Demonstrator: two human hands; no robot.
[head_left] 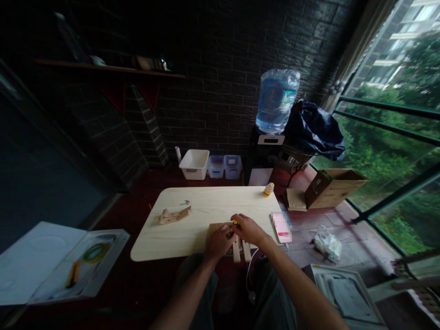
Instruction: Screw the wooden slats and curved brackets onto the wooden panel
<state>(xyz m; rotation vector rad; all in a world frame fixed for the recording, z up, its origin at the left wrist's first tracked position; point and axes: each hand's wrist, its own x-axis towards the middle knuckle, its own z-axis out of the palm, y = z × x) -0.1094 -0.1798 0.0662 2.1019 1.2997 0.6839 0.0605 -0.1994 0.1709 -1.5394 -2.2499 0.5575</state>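
Observation:
At the table's near edge, my right hand (248, 229) is closed around a small tool with a yellow and black handle (235, 223), perhaps a screwdriver; its lower end is hidden. Close against it, my left hand (220, 243) has its fingers pinched together, and what they hold is out of sight. Both hands are over a wooden piece (213, 228) with two light wooden bars (246, 252) jutting toward me past the edge. Another wooden assembly (173, 215) lies on the left of the table, with small dark metal parts (185, 202) behind it.
The pale wooden table (206, 197) carries a yellow-capped bottle (268, 189) and a pink, blurred-out flat object (282, 228) on the right. An open case (99, 256) stands at left. Beyond are plastic bins (195, 165), a water dispenser (266, 156) and a cardboard box (332, 188).

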